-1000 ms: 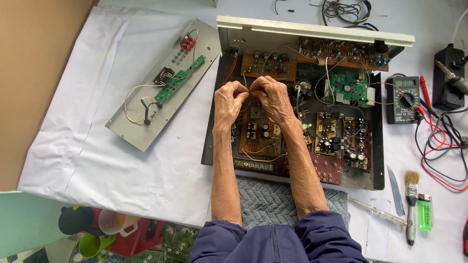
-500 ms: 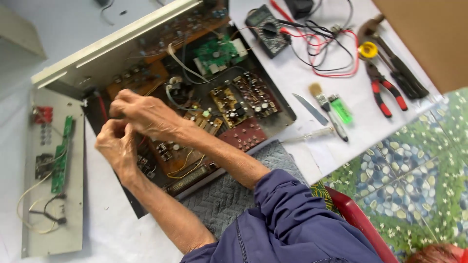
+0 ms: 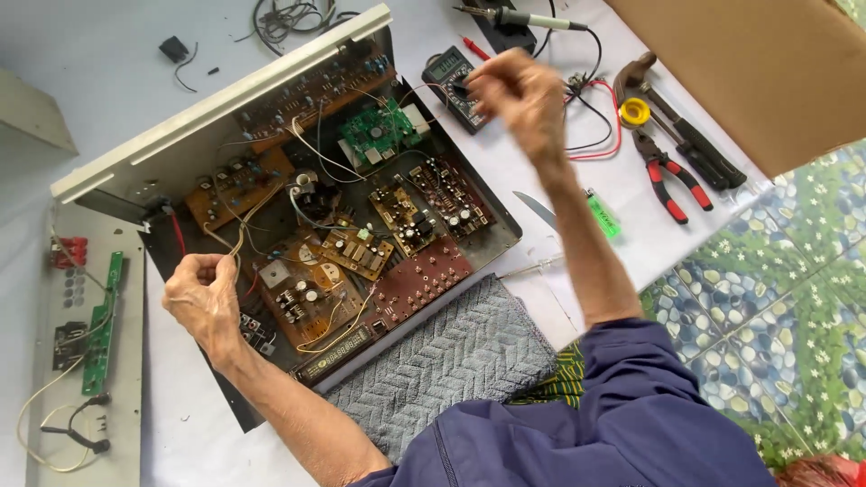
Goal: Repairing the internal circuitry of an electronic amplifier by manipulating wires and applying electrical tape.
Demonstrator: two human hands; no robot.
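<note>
Left hand (image 3: 203, 298) over the opened amplifier chassis (image 3: 298, 216) on the bench, fingers pinched on a thin wire (image 3: 236, 242), right hand (image 3: 514, 95) raised above the multimeter (image 3: 451, 77), blurred, fingers curled, grip unclear, pliers (image 3: 663, 171) nearby

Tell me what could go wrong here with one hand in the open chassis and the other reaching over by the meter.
The left hand pinches thin wires over the brown circuit board; a tug might strain a joint. The right hand is raised near the multimeter amid red and black leads, which could snag. The soldering iron lies close by; if hot, it might burn.
</note>
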